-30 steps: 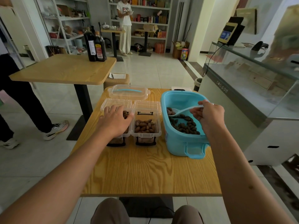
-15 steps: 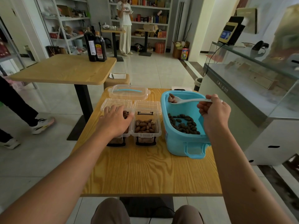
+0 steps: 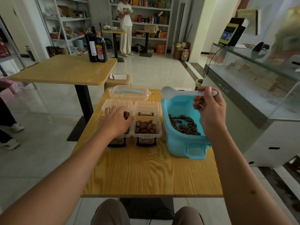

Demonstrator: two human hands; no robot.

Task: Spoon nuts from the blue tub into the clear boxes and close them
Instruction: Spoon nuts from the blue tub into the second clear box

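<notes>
Shop interior, wooden table (image 3: 146,172) carrying the blue tub (image 3: 180,143) beside two clear boxes (image 3: 146,127) of nuts. Right hand (image 3: 209,111) is pinching the white spoon (image 3: 177,94), holding it above the tub's far rim. Left hand (image 3: 116,119) is resting with fingers spread over the left box.

Dim indoor light, soft shadows, wide-angle bowing at edges — blurred upper right

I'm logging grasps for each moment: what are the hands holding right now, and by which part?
The right hand pinches the white spoon near the handle's end. The left hand rests on the left clear box, gripping nothing.
</notes>
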